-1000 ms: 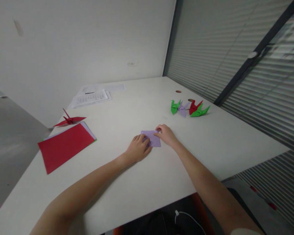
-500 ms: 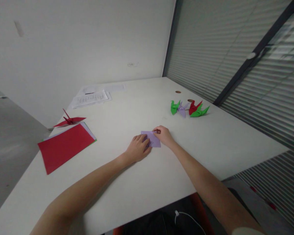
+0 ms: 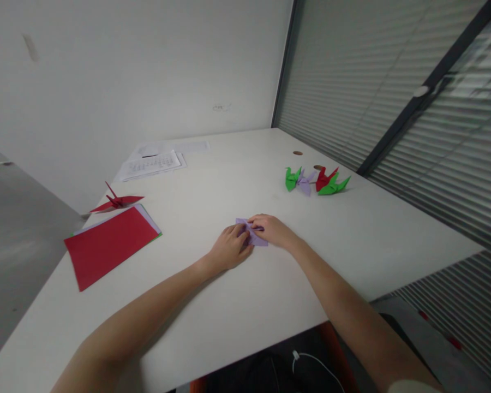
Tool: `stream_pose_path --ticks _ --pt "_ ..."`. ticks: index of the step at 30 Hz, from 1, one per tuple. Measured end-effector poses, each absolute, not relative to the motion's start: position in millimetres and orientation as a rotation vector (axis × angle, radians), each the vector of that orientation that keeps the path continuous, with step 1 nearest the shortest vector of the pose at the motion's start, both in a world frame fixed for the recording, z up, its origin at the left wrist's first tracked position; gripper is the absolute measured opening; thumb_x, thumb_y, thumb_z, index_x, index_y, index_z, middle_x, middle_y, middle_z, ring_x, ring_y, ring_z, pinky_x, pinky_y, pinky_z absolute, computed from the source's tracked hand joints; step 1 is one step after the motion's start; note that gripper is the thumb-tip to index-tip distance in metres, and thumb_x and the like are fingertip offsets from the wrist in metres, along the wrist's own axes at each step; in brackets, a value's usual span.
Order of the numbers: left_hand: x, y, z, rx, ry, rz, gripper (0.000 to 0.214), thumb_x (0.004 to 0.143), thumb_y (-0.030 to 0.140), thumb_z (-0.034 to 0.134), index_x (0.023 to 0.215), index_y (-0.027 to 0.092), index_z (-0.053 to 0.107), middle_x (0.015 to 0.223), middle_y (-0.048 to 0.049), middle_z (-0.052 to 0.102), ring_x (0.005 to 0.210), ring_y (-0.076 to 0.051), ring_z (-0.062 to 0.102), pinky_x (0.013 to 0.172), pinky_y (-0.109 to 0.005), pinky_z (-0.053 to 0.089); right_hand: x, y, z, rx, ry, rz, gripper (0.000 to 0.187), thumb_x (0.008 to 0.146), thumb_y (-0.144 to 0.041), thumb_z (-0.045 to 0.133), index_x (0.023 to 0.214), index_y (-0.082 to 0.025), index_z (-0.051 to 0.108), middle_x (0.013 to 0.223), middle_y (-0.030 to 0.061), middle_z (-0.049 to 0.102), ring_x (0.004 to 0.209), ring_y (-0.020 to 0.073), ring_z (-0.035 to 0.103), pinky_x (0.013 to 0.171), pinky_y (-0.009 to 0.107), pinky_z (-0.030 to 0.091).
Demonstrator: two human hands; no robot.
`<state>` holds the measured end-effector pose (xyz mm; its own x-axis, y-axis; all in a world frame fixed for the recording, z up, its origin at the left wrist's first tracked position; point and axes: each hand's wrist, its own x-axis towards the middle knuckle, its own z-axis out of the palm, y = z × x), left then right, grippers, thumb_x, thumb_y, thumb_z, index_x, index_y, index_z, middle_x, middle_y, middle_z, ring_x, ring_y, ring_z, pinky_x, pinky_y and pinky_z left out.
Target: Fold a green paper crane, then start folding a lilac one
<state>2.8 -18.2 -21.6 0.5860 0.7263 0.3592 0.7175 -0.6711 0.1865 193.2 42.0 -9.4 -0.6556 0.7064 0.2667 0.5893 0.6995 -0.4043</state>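
Observation:
A small folded sheet of purple origami paper (image 3: 262,242) lies on the white table in front of me, partly hidden by my fingers. My left hand (image 3: 229,246) holds its left side down with bent fingers. From the right, my right hand (image 3: 273,230) has its fingertips closed on the paper's upper layer, bringing a flap over toward the left hand. The fingertips of both hands are close together, and the exact fold beneath them is hidden.
To the left, a red paper crane (image 3: 117,202) sits beyond a stack of coloured sheets with a red sheet (image 3: 112,248) on top. Green (image 3: 292,179), purple (image 3: 305,183) and red (image 3: 324,180) folded birds stand at the right. Printed papers (image 3: 153,165) lie at the back left.
My right hand has moved left across the purple paper, carrying its upper edge or flap over. My left hand has stayed in place.

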Motion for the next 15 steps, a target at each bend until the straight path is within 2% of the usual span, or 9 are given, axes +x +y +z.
stream_pose_path --ticks 4,10,15 --pt "2.2 -17.9 -18.4 2.784 1.258 0.636 0.026 0.090 0.034 0.049 0.105 0.016 0.060 0.112 -0.0133 0.057 0.104 -0.025 0.057 0.094 -0.041 0.047 191.6 40.9 -2.6 -0.966 -2.619 0.380 0.020 0.079 -0.006 0.057 0.084 -0.018 0.073 0.114 0.0080 0.068 0.105 0.0206 0.063 0.097 0.036 0.046" --pt "1.1 -15.5 -19.4 2.833 1.250 0.647 0.024 0.093 0.029 0.043 0.099 0.016 0.062 0.108 -0.0123 0.059 0.102 -0.023 0.058 0.094 -0.042 0.046 189.5 41.0 -2.2 -0.942 -2.702 0.348 0.021 0.081 -0.007 0.055 0.083 -0.020 0.072 0.113 0.0061 0.069 0.102 0.0199 0.065 0.095 0.035 0.048" --pt "2.2 -15.2 -20.3 2.814 1.275 0.656 0.022 0.092 0.026 0.043 0.098 0.017 0.062 0.108 -0.0122 0.060 0.100 -0.023 0.058 0.092 -0.042 0.047 193.9 32.8 -14.9 -0.873 -2.602 0.304 0.025 0.085 -0.011 0.052 0.101 -0.019 0.069 0.122 0.0084 0.065 0.112 0.0216 0.061 0.101 0.041 0.046"
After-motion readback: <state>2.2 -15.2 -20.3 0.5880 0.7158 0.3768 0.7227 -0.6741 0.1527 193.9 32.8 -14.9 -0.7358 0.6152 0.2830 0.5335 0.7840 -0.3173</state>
